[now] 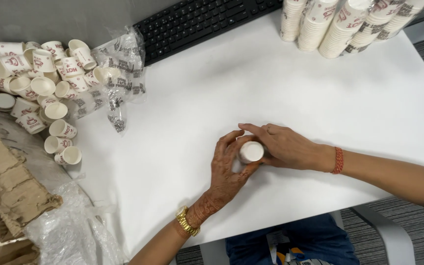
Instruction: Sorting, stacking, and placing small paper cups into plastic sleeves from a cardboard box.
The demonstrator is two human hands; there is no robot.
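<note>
While both hands meet near the middle of the front edge of the white table (320, 98), a small paper cup (251, 152) lies between them, its pale round end turned up toward the camera. Left hand (229, 164): fingers curled round the cup's near side, thumb under it, pinching the wall. Right hand (283, 147): laid over the far side, fingers wrapped and pressed against the cup; whether more cups are nested behind it cannot be told, since the palm hides that part. Judgement on handling: the cup looks very light, thin-walled and easily crushed, stiffest at the rolled rim and at the base, so hold is best taken lightly round the wall close to either end, not squeezed mid-body; the paper surface should not be slippery. Surroundings: a loose heap of like cups (40, 83), printed in red, lies at the table's left edge, partly on a torn clear printed wrapper (121, 73). Tall nested stacks of cups (344, 24) lie at the far right corner. A black keyboard (197, 22) sits along the far edge. Torn brown cardboard (6, 181) and crumpled clear plastic (69, 225) lie off the near left corner.
</note>
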